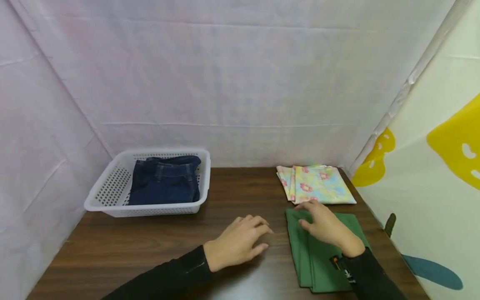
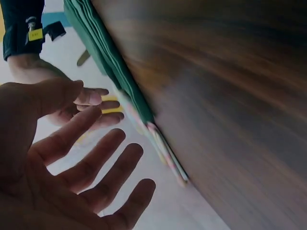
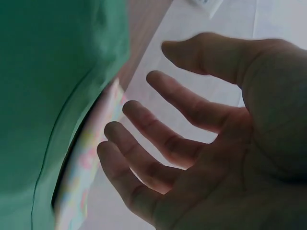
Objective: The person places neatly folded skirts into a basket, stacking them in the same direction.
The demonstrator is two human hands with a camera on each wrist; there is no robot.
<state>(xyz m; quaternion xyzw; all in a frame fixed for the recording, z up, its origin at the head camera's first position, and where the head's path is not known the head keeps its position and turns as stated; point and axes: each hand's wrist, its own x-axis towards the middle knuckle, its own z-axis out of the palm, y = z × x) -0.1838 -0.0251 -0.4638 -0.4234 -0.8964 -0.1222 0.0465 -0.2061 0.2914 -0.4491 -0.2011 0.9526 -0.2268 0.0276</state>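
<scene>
A folded green cloth (image 1: pixel 330 266) lies at the right front of the table, its layers showing along the edge in the left wrist view. My right hand (image 1: pixel 324 225) hovers over its far part, fingers spread and relaxed, holding nothing. In the right wrist view the green cloth (image 3: pixel 53 96) is close to the fingertips (image 3: pixel 106 148). Left of the cloth, over bare table, my left hand (image 1: pixel 240 241) has its fingers loosely bent and apart, with nothing in them. Just behind the green cloth lies a folded floral cloth (image 1: pixel 322 183) in pastel yellow, pink and blue.
At the back left of the brown wooden table (image 1: pixel 240 191) stands a white perforated basket (image 1: pixel 112 183) with folded dark blue jeans (image 1: pixel 163 185) inside. White fabric walls (image 1: pixel 240 83) enclose the back and sides; the right one carries yellow shapes (image 1: pixel 375 160).
</scene>
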